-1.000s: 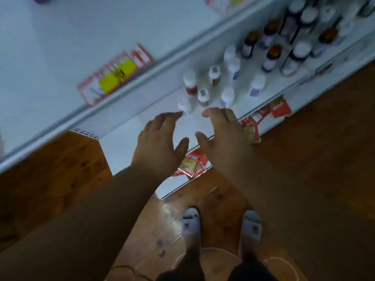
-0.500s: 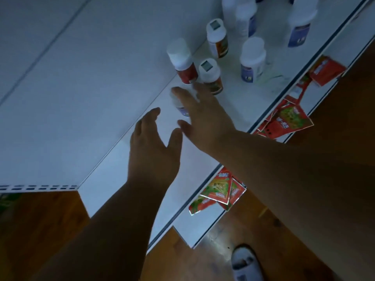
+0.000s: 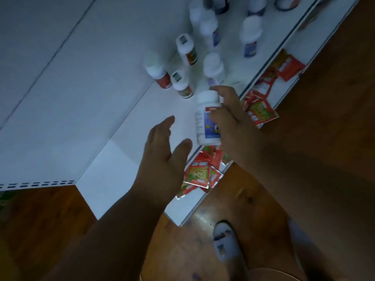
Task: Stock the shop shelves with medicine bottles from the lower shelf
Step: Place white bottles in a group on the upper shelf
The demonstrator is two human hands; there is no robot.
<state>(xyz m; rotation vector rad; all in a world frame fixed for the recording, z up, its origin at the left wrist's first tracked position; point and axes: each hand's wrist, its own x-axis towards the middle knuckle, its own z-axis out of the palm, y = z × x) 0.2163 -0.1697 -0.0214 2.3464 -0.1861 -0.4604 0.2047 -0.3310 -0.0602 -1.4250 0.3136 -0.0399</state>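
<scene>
Below the camera, one white lower shelf (image 3: 125, 110) juts out over the brown wooden floor (image 3: 324, 98), with a narrower ledge (image 3: 188, 209) beneath it. Two bare hands hang above it. Right hand (image 3: 233, 126) grips a single white medicine bottle (image 3: 207, 118) with a blue label, raised off the shelf — its print too blurred to read. Left hand (image 3: 164, 157) hovers beside it, fingers straight, holding nothing. Roughly nine more white-capped bottles (image 3: 183, 84) stand farther back, several red-labelled, some blue. Red sachets (image 3: 199, 173) — perhaps a dozen — lie scattered on the ledge. One pale slipper (image 3: 227, 242) shows below.
</scene>
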